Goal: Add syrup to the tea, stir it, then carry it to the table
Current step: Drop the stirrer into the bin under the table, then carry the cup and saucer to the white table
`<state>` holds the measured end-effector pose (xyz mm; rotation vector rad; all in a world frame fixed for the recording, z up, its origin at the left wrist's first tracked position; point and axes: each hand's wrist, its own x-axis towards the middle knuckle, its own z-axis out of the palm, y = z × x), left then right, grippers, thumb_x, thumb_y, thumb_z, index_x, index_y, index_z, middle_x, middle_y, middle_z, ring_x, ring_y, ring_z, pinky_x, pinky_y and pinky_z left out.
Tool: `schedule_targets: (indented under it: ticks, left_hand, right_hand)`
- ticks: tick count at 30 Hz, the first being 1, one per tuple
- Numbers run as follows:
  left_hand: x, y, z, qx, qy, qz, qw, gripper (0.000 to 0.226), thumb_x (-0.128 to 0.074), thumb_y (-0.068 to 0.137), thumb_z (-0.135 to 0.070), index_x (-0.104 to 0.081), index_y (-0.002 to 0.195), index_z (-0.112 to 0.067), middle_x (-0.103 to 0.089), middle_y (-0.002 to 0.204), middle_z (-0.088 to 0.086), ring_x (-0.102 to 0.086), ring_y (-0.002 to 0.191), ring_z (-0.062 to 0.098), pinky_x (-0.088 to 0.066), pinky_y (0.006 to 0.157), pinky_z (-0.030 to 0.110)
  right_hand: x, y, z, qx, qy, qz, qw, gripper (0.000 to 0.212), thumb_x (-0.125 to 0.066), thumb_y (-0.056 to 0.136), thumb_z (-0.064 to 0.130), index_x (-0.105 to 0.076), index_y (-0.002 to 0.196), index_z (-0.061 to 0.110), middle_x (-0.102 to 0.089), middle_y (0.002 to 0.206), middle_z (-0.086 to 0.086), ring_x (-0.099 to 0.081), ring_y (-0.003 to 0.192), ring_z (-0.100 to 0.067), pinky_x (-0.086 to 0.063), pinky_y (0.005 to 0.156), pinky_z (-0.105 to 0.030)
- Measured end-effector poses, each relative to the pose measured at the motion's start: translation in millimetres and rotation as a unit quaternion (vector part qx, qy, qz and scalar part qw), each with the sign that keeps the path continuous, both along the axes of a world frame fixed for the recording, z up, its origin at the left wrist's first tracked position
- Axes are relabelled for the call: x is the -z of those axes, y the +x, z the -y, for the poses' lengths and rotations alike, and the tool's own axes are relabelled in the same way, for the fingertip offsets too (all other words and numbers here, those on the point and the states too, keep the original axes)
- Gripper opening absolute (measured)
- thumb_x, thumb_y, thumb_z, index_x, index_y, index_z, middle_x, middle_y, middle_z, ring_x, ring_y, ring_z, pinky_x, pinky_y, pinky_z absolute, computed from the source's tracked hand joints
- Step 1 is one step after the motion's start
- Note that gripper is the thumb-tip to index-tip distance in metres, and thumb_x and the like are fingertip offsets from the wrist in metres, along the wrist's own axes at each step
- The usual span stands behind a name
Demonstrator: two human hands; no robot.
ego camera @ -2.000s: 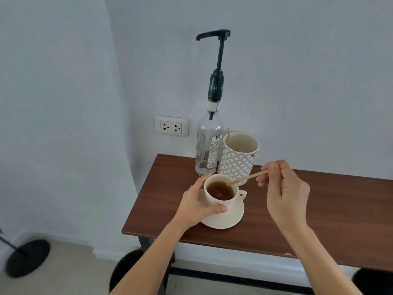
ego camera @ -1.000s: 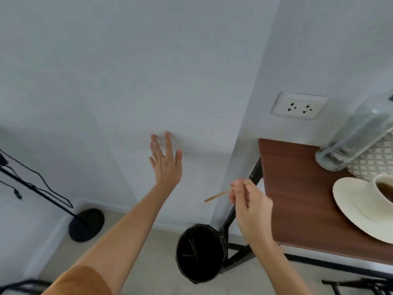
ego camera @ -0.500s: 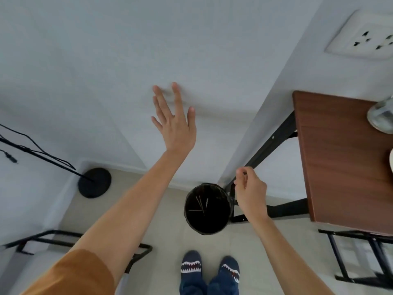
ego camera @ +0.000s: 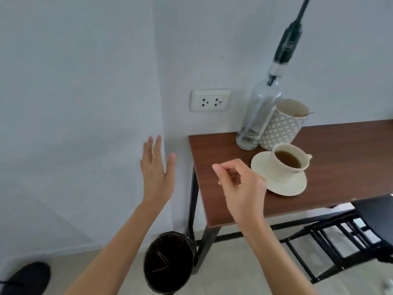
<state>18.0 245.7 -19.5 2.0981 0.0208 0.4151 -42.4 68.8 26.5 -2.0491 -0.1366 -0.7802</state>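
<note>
Room: a pale wall corner fills the upper left of the frame; a dark wood tabletop (ego camera: pixel 223 167) runs in from the right, with a wall socket (ego camera: pixel 210 100) above its corner.
Tea: your cup (ego camera: pixel 288 161) sits on its saucer (ego camera: pixel 278 184) at centre right, brown tea inside, no stick in it.
Behind the cup: the syrup bottle (ego camera: pixel 258 116) with its tall pump stands touching a patterned holder (ego camera: pixel 284 124), which has a stick or two inside.
Floor: a black bin (ego camera: pixel 169 264) stands at lower centre, beside the table leg, with thin sticks lying in it.
Left hand: your left hand (ego camera: pixel 156 173) is released, fingers spread flat, held near the wall corner and grasping nothing.
Right hand: your right hand (ego camera: pixel 241 186) is loosely curled, thumb and fingertips close together, with nothing between them; it hovers over the tabletop's near corner, left of the saucer.
Just changed: two seconds ago that hand held the stirrer in the cup; a second ago it carried the stick toward the bin; now the stick is gone.
Versus half a second ago: your view has lifted from the bin and your feet back to the tabletop.
Meaning: stirring looks finished, so you are likely left with lifting the cup and saucer and carrying them over.
</note>
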Motion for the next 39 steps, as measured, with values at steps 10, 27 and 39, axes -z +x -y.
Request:
schedule_targets:
  ticks: [10, 27, 39]
  left_hand:
    - [-18, -15, 190, 0.135, -0.042, -0.139, 0.980, 0.053, -0.041, 0.105, -0.042, -0.037, 0.154, -0.025, -0.037, 0.161, -0.005, -0.031, 0.149, 0.009, -0.021, 0.119, 0.024]
    - [-17, -14, 240, 0.058, -0.124, -0.210, 0.968, 0.064, -0.047, 0.098, -0.058, -0.038, 0.155, -0.030, -0.042, 0.159, -0.008, -0.037, 0.147, 0.012, -0.029, 0.123, 0.038]
    - [-18, -17, 226, 0.131, -0.113, -0.223, 0.959, 0.057, -0.052, 0.099, -0.051, -0.042, 0.152, -0.030, -0.044, 0.157, -0.010, -0.039, 0.145, 0.010, -0.029, 0.123, 0.038]
  right_hand:
    - [11, 14, 206, 0.156, 0.123, -0.150, 0.969, 0.022, -0.046, 0.102, 0.033, -0.062, 0.112, 0.022, -0.065, 0.101, 0.005, -0.057, 0.083, -0.007, -0.043, 0.071, -0.021]
    - [25, 46, 244, 0.007, 0.092, -0.352, 0.932, 0.043, -0.041, 0.101, 0.049, -0.066, 0.115, 0.017, -0.067, 0.104, 0.004, -0.057, 0.101, -0.014, -0.039, 0.083, -0.028]
    - [33, -18, 219, 0.083, -0.003, -0.381, 0.921, 0.033, -0.058, 0.097, 0.021, -0.056, 0.129, 0.014, -0.055, 0.092, 0.004, -0.051, 0.084, -0.009, -0.035, 0.063, -0.013]
